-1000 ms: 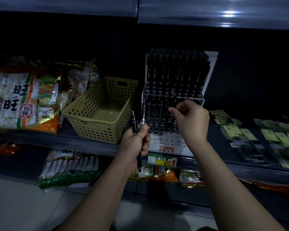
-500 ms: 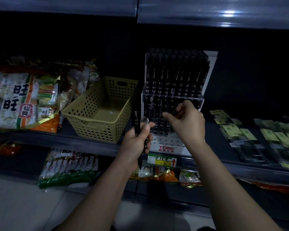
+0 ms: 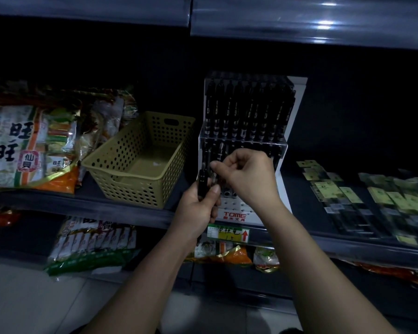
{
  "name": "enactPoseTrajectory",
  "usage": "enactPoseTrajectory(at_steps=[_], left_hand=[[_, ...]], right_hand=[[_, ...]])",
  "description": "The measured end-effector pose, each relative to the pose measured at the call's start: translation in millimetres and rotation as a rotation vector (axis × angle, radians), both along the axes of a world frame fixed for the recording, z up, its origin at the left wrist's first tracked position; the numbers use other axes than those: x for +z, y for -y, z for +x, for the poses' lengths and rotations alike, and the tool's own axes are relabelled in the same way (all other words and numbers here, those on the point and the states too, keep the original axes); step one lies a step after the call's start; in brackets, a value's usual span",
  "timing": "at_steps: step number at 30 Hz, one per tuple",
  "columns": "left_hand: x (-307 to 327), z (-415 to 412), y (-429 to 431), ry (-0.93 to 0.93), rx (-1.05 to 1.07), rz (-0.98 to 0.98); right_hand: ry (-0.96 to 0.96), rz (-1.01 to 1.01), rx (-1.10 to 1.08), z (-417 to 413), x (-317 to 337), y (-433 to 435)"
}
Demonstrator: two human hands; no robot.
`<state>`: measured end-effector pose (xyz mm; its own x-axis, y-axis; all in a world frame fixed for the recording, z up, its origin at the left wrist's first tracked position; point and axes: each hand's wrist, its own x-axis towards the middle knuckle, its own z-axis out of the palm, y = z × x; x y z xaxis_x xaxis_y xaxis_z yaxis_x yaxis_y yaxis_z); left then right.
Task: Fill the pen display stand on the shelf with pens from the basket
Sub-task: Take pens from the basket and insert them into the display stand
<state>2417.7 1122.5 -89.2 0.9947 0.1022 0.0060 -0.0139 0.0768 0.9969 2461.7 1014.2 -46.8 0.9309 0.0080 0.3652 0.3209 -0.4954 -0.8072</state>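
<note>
Basket close beside stand

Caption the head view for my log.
Left hand grips pens; right hand pinches one before the stand, basket alongside.

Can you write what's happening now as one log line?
left hand: grips pens | right hand: at pen tops | stand: front holes unfilled

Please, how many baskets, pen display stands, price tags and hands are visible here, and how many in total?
Basket: 1
Pen display stand: 1
Price tag: 1
Hands: 2, left hand gripping a pen, and right hand
Total: 5
</note>
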Motion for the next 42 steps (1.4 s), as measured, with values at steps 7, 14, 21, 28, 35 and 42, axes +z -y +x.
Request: enactPoseTrajectory(at_steps=[7,14,21,28,35,42], left_hand=[[-0.9,1.3,0.8,0.048,-0.006,0.017],[0.9,0.5,1.6,0.032,-0.066,-0.079],[0.3,1.7,4.9,-0.077,-0.061,-0.152],[-1.1,1.3,2.3,-0.156,-0.024,-0.060],[3.0,0.6,1.4,-0.197,-0.042,-0.083],[8.8,-1.7,0.5,-0.207,-0.049,-0.250]], right_hand=[[-0.273,0.301,0.135,-3.5,11.4,8.3],[-0.310,0.457,0.285,-4.6,17.3,21.1],[-0.022,0.314,0.001,-1.2,19.9,29.0],[0.270,0.040,-0.332,3.1,17.2,40.1],[0.355,0.015,-0.340,5.1,6.3,38.7],[0.323,-0.031,-0.339,8.6,-0.7,38.5]])
